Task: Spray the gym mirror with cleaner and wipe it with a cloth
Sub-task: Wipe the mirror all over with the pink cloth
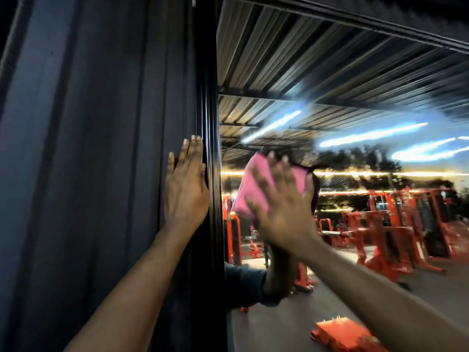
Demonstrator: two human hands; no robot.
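At centre frame the right hand (281, 207), blurred, presses a soft pink cloth (256, 184) flat against the glossy mirror (355, 102) with fingers spread wide. The left hand (186, 184) lies open and flat, fingers straight, on the dark ribbed wall (88, 148) beside the mirror's black grooved frame (210, 110). The glass reflects corrugated metal ceiling and orange gym machines (385, 224).

Pink cloth (256, 189), black mirror frame (210, 148) (glossy).
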